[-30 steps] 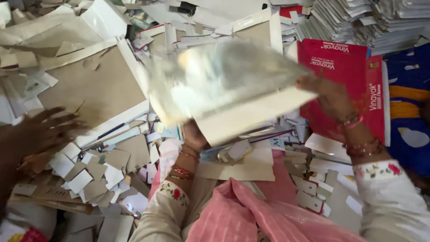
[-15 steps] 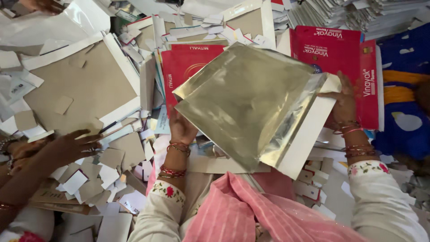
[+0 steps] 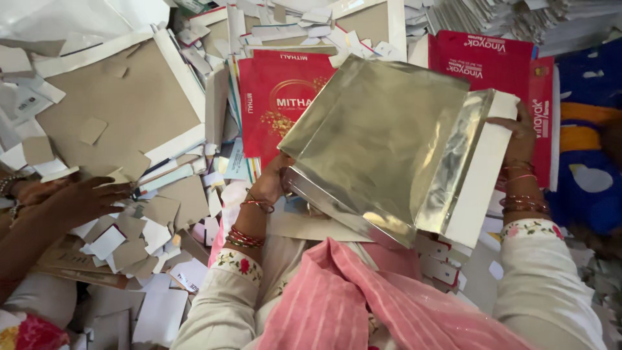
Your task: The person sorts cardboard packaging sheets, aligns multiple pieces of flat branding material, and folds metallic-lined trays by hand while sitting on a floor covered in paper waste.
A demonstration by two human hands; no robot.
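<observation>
Tilted flatter now, silver box [image 3: 382,139] held by left hand [image 3: 271,181] and right hand [image 3: 518,133] grips.

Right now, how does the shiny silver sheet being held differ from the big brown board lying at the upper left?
The silver sheet is glossy and reflective; the brown board is dull and matte. The silver sheet is held up, tilted, by the left hand and right hand; the brown board lies flat on the pile with small scraps on it. Both are flat card with white edges.
</observation>
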